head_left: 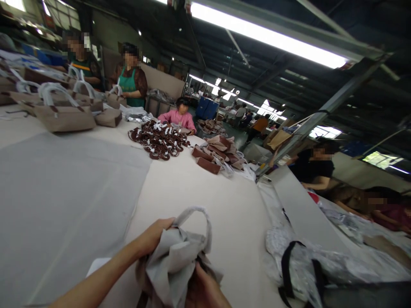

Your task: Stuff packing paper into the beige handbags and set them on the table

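Note:
My left hand (153,236) grips the top edge of a crumpled grey fabric bag (175,261) with a wrapped loop handle (201,222). My right hand (204,290) is at the bottom of the frame, closed on the lower folds of the same bag. The bag is held just above the cream worktable (199,192) near its front edge.
A grey sheet (64,201) covers the table's left half. Further back lie a pile of brown straps (159,139), brown pouches (218,156) and several tan handbags (61,113). Plastic-wrapped items with black straps (308,265) lie at the right. Other people work around the table's far and right sides.

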`<state>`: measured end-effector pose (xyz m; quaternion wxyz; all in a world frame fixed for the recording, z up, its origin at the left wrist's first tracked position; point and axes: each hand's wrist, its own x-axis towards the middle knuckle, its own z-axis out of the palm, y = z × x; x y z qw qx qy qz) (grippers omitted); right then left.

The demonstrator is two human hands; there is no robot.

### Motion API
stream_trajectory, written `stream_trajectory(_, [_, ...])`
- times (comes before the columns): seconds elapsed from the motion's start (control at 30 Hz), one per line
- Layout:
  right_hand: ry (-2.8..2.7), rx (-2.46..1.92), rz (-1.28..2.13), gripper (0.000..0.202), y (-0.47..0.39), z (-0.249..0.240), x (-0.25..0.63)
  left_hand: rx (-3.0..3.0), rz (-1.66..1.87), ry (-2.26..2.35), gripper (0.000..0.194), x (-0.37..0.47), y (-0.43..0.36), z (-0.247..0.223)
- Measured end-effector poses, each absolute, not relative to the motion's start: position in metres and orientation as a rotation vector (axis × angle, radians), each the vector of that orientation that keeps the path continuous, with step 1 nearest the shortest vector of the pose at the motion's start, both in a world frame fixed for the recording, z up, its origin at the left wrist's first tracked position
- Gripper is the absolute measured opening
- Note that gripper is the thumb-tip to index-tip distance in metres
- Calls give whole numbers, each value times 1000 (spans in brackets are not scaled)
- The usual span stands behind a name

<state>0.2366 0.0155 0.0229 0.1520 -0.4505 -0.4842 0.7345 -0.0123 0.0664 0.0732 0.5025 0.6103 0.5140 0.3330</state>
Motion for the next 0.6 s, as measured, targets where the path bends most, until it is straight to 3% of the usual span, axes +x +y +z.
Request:
stream_trajectory(0.07, [-1410, -1205, 1976, 82, 9, 10, 259, 1421, 843, 1240, 22, -20, 68, 61])
stream_trajectory(0.17, [-1826, -1379, 1190, 84, 7, 4, 266, 1367, 902, 1255, 26, -19, 69, 48])
stream_trajectory(0.23, [-2082, -1385, 828, 99, 14, 11, 248, 1369, 899, 1274, 27, -11, 72, 45])
stream_trajectory(0.3, [-2290, -1282, 658, 117, 26, 22, 220, 1395, 859, 1312, 26, -5, 75, 47])
stream_trajectory(0.33, [-2349, -1230, 620, 115, 33, 27, 206, 1414, 833, 1349, 26, -3, 76, 48])
stream_trajectory(0.5, [-2142, -1228, 667, 47, 66, 29, 184, 1476, 693, 1757, 42, -19, 59, 54])
stream_trajectory(0.6, [-2047, -1265, 622, 30, 73, 18, 195, 1462, 554, 1957, 41, -23, 39, 53])
